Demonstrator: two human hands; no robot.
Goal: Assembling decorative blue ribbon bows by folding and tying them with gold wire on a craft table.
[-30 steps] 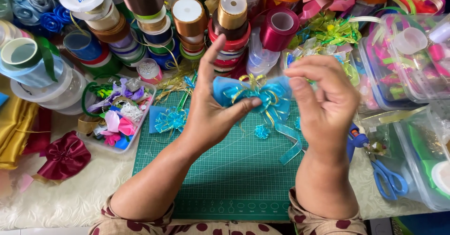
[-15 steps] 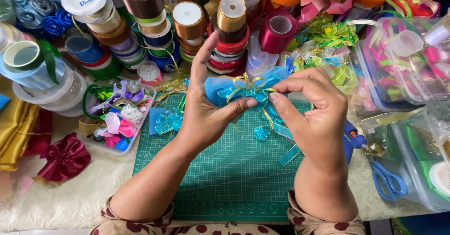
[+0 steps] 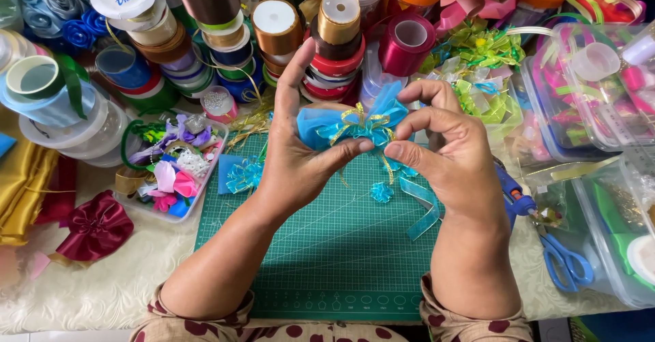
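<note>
Both your hands pinch a blue ribbon bow above the green cutting mat.

Your left hand [image 3: 297,158] grips the blue ribbon bow [image 3: 355,124] with its gold-edged loops, thumb pressed at the centre; your right hand [image 3: 450,158] closes thumb and forefinger on the same knot, so the hands meet there. A sheer blue ribbon tail [image 3: 423,209] hangs down over the cutting mat [image 3: 327,260]. A small blue bow [image 3: 244,175] lies at the mat's left edge, blue-handled scissors [image 3: 566,260] lie right, and ribbon spools [image 3: 334,35] are stacked at the far side.
</note>
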